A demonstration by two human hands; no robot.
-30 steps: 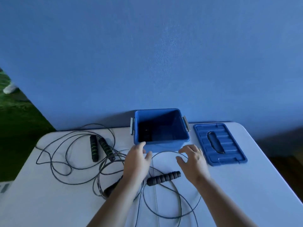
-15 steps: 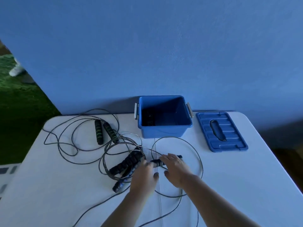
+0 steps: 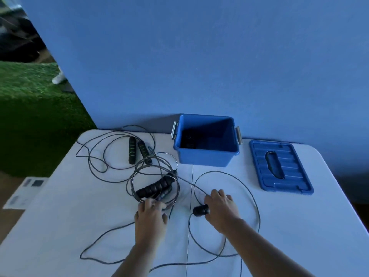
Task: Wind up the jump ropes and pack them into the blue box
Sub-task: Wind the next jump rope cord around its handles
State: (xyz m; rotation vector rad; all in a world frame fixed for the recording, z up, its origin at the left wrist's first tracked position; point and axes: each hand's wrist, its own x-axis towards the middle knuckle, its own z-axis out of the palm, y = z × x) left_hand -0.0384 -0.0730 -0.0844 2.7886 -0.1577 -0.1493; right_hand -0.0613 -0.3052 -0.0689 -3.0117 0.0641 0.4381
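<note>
Your right grip (image 3: 221, 208) wraps round one black handle (image 3: 200, 210), ready for winding. Your left grip (image 3: 150, 215) rests on the rope pile (image 3: 154, 186); I cannot tell if it pinches. The blue box (image 3: 205, 158) sits open behind, on the desk (image 3: 60, 216)

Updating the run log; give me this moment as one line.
phase: gathering | right hand: grips black handle | left hand: at coiled rope, grip unclear | blue box: open, lid beside it

Blue wall (image 3: 199, 56), white table (image 3: 60, 216), green turf (image 3: 30, 116)
</note>
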